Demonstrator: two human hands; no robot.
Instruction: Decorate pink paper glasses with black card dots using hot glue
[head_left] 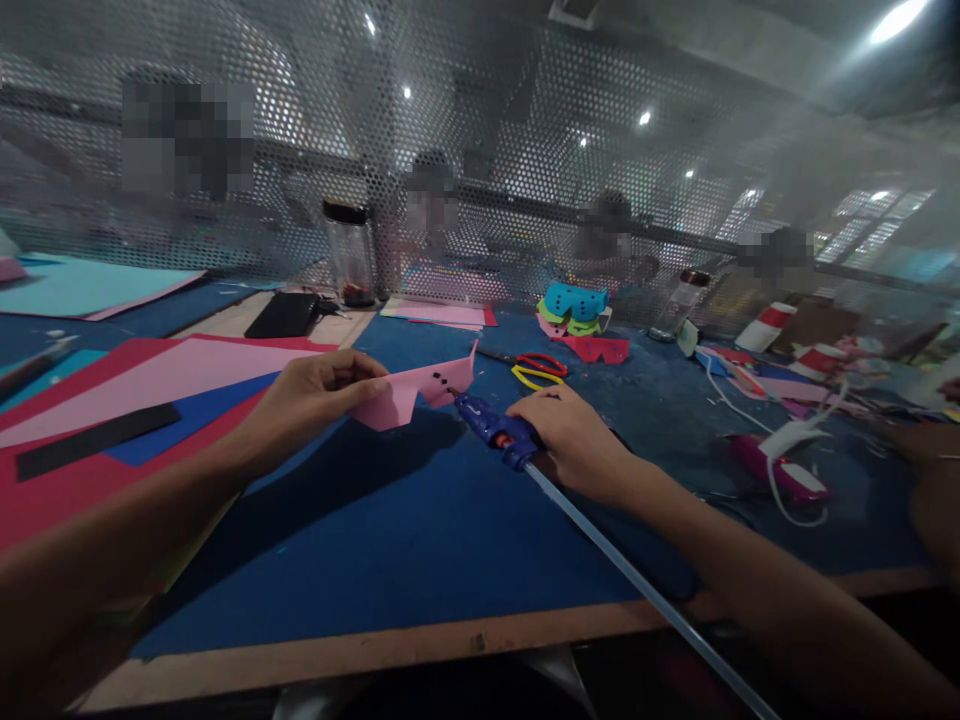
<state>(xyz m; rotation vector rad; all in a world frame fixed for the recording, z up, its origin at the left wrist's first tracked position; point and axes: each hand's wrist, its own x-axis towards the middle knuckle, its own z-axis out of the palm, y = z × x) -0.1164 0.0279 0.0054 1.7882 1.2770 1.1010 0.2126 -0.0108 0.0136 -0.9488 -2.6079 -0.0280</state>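
Note:
Between the thumb and fingers of my left hand (322,395) is a pink paper cutout (394,400), held up above the blue table with a few small black pieces on its right part. My right hand (574,435) is closed around a blue glue gun (491,425), its nozzle pointing left at the cutout beside the black pieces. Whether the nozzle touches the paper I cannot tell. A long translucent glue stick (622,565) sticks out of the back of the gun toward the lower right. Just beyond the gun lie scissors (536,370) with red and yellow handles.
Coloured sheets (217,365) and a black strip (97,440) lie at left. Behind are a black phone-like item (281,315), a glass bottle (350,255) and stacked paper cutouts (574,305). A magenta glue gun (799,480) with a white cord lies right, near another person's arm (934,480). Perforated metal panels stand behind.

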